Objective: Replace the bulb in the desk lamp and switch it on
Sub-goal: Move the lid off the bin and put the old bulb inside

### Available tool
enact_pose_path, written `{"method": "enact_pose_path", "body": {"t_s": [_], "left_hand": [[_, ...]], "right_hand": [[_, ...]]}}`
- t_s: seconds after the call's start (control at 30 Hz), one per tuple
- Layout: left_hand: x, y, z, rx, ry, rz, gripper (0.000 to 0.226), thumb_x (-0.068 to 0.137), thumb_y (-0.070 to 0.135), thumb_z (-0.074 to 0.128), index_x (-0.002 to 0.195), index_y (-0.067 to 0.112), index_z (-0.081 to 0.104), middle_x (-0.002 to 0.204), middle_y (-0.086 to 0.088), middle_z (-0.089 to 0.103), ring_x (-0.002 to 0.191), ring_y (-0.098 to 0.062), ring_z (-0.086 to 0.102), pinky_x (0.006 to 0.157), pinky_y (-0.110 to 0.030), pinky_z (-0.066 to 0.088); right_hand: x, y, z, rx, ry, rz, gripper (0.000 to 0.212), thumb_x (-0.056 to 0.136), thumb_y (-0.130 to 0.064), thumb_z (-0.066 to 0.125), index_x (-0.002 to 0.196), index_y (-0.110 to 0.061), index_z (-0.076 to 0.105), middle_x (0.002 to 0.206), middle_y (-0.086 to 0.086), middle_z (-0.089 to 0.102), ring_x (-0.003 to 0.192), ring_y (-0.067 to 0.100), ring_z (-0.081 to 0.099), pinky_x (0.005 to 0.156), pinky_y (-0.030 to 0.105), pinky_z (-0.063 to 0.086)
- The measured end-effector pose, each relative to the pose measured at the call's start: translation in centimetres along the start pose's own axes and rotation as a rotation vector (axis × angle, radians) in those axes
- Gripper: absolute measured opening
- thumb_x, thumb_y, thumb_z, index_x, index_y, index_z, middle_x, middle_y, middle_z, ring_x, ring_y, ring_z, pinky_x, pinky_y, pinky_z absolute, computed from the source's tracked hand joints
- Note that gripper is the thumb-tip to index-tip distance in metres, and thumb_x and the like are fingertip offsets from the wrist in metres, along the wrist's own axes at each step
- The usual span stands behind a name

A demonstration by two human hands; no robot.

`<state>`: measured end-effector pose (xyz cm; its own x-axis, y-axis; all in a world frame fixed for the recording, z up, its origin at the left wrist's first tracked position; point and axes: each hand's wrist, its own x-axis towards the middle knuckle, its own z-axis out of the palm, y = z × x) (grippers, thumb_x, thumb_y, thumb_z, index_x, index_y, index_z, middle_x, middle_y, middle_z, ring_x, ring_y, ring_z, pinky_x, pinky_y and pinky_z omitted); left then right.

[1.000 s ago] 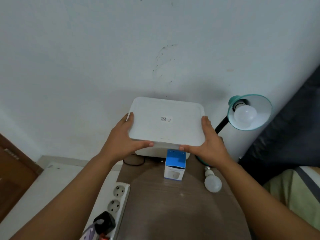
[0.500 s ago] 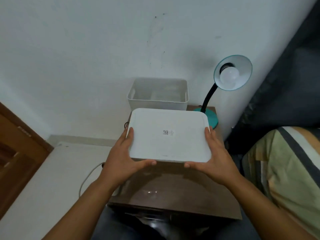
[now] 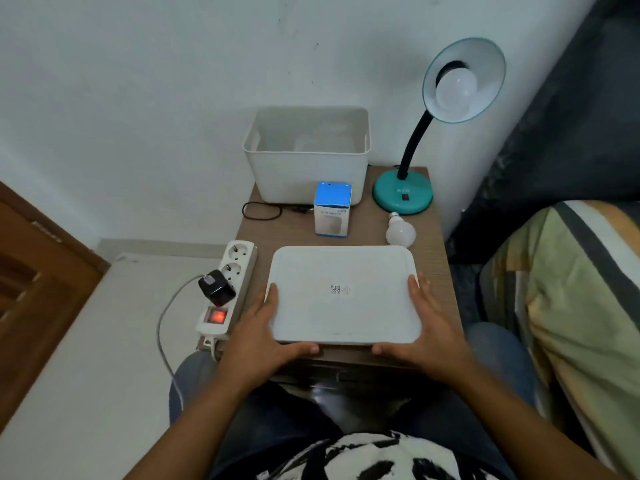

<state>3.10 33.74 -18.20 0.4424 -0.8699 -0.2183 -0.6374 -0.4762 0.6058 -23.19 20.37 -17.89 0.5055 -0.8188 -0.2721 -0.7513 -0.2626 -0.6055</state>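
Two hands, the left hand (image 3: 258, 336) and right hand (image 3: 427, 332), hold the white lid (image 3: 344, 294) by its sides on the small table (image 3: 436, 271). Its tiny label is too small to read. The spare bulb (image 3: 400, 231) lies by the teal desk lamp (image 3: 403, 195), near a blue bulb box (image 3: 331, 208) with blurry writing.

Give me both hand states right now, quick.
Left hand: grips the left edge of the white lid.
Right hand: grips the lid's right edge.
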Motion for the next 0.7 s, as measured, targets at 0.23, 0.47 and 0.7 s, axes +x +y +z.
{"method": "enact_pose_path", "body": {"t_s": [0.23,0.47,0.7], "left_hand": [[0.3,-0.9,1.7,0.102,-0.062,-0.021,0.135,0.058,0.075,0.078,0.160,0.020,0.007,0.166,-0.002,0.011,0.151,-0.019,0.012,0.121,-0.032,0.014],[0.5,-0.7,2.5,0.221,-0.046,-0.008,0.129,0.067,0.076,0.070,0.160,0.014,0.005,0.167,-0.008,0.003,0.153,-0.023,0.006,0.121,-0.031,0.008],[0.7,-0.7,2.6,0.202,-0.086,-0.050,0.129,0.068,0.075,0.068,0.159,0.017,-0.003,0.167,-0.006,-0.005,0.153,-0.022,0.000,0.123,-0.036,0.011]], "right_hand": [[0.6,1.9,2.2,-0.049,-0.039,0.015,0.145,0.052,-0.085,0.067,0.152,-0.029,-0.023,0.161,-0.010,-0.025,0.150,0.010,-0.017,0.117,0.029,0.001],[1.1,2.1,3.3,-0.216,0.035,-0.015,0.139,0.058,-0.087,0.062,0.156,-0.019,-0.008,0.165,0.007,-0.014,0.151,0.020,-0.017,0.116,0.029,-0.006],[1.5,2.4,3.6,-0.216,0.030,0.004,0.135,0.055,-0.091,0.058,0.156,-0.025,-0.003,0.166,0.004,-0.010,0.152,0.021,-0.014,0.122,0.039,0.004]]}}
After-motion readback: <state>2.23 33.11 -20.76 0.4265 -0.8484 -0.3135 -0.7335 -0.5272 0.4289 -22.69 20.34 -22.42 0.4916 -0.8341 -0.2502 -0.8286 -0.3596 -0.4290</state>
